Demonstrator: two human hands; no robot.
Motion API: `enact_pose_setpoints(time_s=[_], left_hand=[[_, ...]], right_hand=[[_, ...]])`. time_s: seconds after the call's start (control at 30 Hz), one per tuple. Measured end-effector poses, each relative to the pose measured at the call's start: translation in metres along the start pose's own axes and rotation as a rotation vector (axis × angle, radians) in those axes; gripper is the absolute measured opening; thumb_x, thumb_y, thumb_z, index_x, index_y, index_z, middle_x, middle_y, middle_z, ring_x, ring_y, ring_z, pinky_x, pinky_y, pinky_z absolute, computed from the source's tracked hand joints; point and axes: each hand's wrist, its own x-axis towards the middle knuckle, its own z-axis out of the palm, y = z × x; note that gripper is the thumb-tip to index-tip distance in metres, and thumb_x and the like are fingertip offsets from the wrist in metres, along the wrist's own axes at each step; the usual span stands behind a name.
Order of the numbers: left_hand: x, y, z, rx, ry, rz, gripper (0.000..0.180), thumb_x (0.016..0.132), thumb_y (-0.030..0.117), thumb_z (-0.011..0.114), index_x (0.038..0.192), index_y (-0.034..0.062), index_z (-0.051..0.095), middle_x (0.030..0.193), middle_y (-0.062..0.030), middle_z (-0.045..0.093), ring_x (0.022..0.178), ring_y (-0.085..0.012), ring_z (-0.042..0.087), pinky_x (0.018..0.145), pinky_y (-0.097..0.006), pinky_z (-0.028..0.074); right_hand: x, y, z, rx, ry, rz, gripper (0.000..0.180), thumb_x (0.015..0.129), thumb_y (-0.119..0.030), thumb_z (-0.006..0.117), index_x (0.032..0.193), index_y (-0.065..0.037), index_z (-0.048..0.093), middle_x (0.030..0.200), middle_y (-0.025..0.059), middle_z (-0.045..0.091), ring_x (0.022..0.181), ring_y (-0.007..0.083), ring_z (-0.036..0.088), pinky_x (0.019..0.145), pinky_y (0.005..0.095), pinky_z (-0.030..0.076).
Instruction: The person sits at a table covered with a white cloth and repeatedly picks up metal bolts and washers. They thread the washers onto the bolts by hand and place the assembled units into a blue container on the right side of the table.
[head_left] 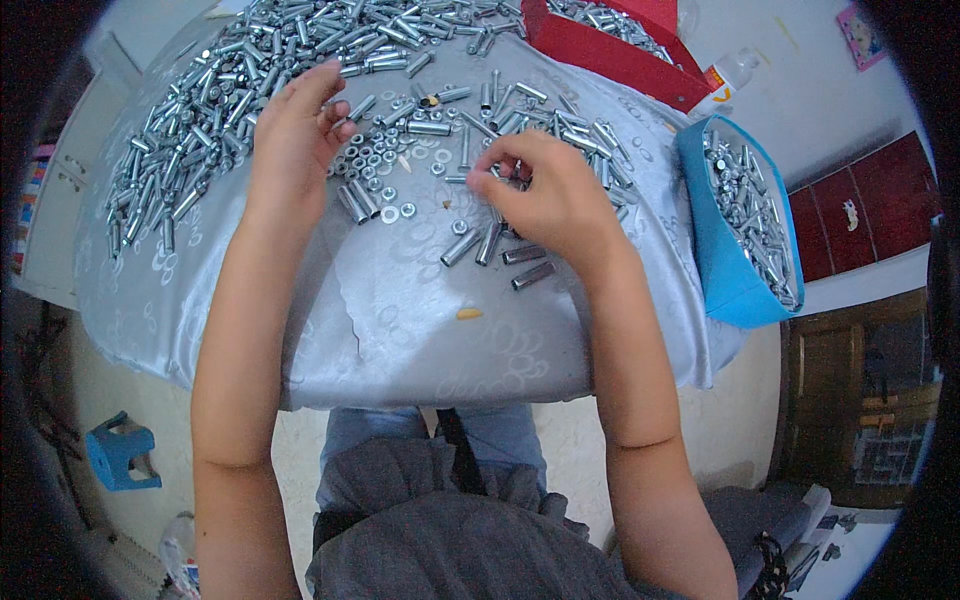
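My left hand (292, 140) hovers at the left edge of a group of small steel nuts (368, 158), its fingers bent but apart and nothing visible in them. Across from it, the thumb and fingers of my right hand (548, 190) are pinched together above loose metal bolts (590, 135). A thin metal rod lies at those fingertips; whether it is gripped I cannot make out. Flat washers (390, 214) lie among the nuts. Several metal sleeves (461, 247) rest on the cloth just below my right hand, and two more sleeves (360, 202) stand near the nuts.
A large heap of assembled anchor bolts (215, 125) covers the table's far left. Filled with metal parts, a red box (620, 60) stands at the back and a blue box (745, 300) at the right edge. A white bottle (735, 70) is behind them. Silvery cloth (420, 350) covers the table.
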Motion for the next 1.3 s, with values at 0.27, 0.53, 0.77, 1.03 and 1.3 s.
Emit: enact_pose_setpoints(time_s=[0.27, 0.53, 0.77, 1.03, 1.3], left_hand=[[-0.011, 0.013, -0.007, 0.980, -0.637, 0.228, 0.017, 0.070, 0.004, 0.056, 0.087, 0.0039, 0.054, 0.082, -0.0004, 0.055, 0.077, -0.0091, 0.050, 0.067, -0.023, 0.041], [-0.023, 0.023, -0.016, 1.318, -0.974, 0.275, 0.026, 0.060, -0.001, 0.060, 0.085, 0.0024, 0.053, 0.081, -0.0035, 0.055, 0.077, -0.0143, 0.051, 0.071, -0.026, 0.042], [-0.020, 0.015, -0.013, 1.134, -0.905, 0.160, 0.021, 0.067, -0.001, 0.060, 0.086, 0.0018, 0.053, 0.083, -0.0038, 0.055, 0.077, -0.0140, 0.052, 0.071, -0.026, 0.043], [-0.018, 0.001, 0.008, 0.565, -0.506, 0.258, 0.020, 0.079, 0.009, 0.059, 0.096, 0.0021, 0.052, 0.088, -0.0021, 0.055, 0.083, -0.0085, 0.052, 0.073, -0.022, 0.042], [-0.015, 0.001, 0.010, 0.510, -0.393, 0.336, 0.021, 0.078, 0.009, 0.060, 0.097, 0.0020, 0.053, 0.090, -0.0038, 0.056, 0.080, -0.0096, 0.053, 0.071, -0.022, 0.044]], right_hand=[[-0.004, 0.005, 0.008, -0.140, -0.041, -0.060, 0.017, 0.069, -0.014, 0.061, 0.081, -0.002, 0.059, 0.080, 0.0131, 0.053, 0.080, 0.0278, 0.051, 0.074, 0.0339, 0.041], [-0.004, 0.005, 0.011, -0.089, -0.025, -0.130, 0.011, 0.073, -0.008, 0.057, 0.081, -0.001, 0.056, 0.079, 0.0130, 0.053, 0.079, 0.0284, 0.048, 0.074, 0.0345, 0.038], [-0.004, 0.004, 0.014, -0.146, -0.077, -0.148, 0.013, 0.073, -0.010, 0.058, 0.081, 0.000, 0.056, 0.082, 0.0137, 0.054, 0.078, 0.0286, 0.048, 0.072, 0.0352, 0.038], [0.001, -0.010, 0.015, 0.151, 0.030, -0.150, 0.014, 0.077, -0.012, 0.055, 0.083, 0.000, 0.056, 0.079, 0.0149, 0.054, 0.078, 0.0285, 0.050, 0.072, 0.0357, 0.040], [0.000, -0.013, 0.013, 0.398, 0.019, 0.003, 0.017, 0.078, -0.013, 0.055, 0.086, 0.002, 0.055, 0.077, 0.0113, 0.054, 0.069, 0.0200, 0.052, 0.064, 0.0290, 0.042]])
